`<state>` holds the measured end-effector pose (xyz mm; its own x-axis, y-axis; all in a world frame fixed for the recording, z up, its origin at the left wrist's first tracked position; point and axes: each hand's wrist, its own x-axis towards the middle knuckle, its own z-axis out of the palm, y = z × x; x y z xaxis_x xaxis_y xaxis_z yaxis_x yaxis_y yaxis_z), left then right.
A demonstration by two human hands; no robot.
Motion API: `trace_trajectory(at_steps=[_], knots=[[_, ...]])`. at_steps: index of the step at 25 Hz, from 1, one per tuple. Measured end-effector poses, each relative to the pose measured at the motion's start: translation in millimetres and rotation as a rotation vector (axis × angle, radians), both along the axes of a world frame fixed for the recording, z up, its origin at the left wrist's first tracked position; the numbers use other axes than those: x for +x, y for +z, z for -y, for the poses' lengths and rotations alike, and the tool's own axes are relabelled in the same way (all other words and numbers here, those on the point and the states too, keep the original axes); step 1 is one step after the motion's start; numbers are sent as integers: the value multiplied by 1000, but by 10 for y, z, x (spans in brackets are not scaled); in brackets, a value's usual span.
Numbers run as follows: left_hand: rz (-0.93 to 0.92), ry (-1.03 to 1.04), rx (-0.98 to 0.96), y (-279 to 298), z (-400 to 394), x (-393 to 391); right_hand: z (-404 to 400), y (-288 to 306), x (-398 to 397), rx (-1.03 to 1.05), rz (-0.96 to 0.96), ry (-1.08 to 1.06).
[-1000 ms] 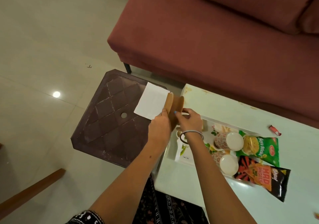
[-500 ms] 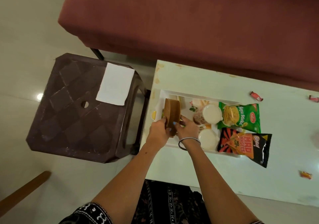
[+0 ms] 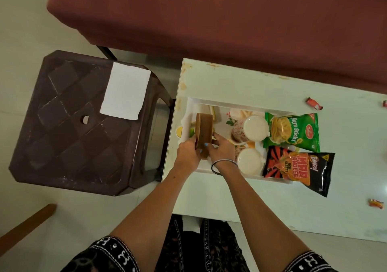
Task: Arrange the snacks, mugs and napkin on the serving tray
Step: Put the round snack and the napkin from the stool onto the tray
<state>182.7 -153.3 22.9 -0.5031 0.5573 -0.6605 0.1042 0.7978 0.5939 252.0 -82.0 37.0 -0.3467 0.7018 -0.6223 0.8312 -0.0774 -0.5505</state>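
A white serving tray (image 3: 236, 104) lies on the pale table. On it stand two floral mugs, one (image 3: 250, 128) above the other (image 3: 249, 161), with a green Soya Sticks packet (image 3: 293, 130) and a black Mad Angles packet (image 3: 299, 168) at its right end. My left hand (image 3: 188, 153) and my right hand (image 3: 221, 149) both grip a brown wooden napkin holder (image 3: 204, 134), held upright over the tray's left end. A white napkin (image 3: 125, 93) lies on the dark brown stool.
The dark brown plastic stool (image 3: 73, 129) stands left of the table (image 3: 345, 208). A maroon sofa (image 3: 230, 20) runs along the far side. Small candy wrappers (image 3: 314, 103) (image 3: 376, 203) lie on the table's right part. A wooden leg (image 3: 27, 223) shows at lower left.
Both hands carried the wooden napkin holder from above the stool to the tray's left end. The napkin now lies on the stool. The view tilted downward.
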Motion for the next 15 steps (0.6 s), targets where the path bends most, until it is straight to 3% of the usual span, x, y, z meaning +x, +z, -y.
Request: trace_trajectory(at_steps=[3, 7, 10, 15], knots=[[-5, -2, 30, 100, 11, -114, 0, 59, -28, 60, 52, -48], [-115, 163, 141, 478, 161, -556, 41, 379, -274, 228, -19, -190], [-258, 324, 183, 746, 338, -1051, 119, 610, -718, 141, -126, -162], [-329, 470, 182, 922, 569, -1705, 322, 747, -1484, 85, -189, -53]])
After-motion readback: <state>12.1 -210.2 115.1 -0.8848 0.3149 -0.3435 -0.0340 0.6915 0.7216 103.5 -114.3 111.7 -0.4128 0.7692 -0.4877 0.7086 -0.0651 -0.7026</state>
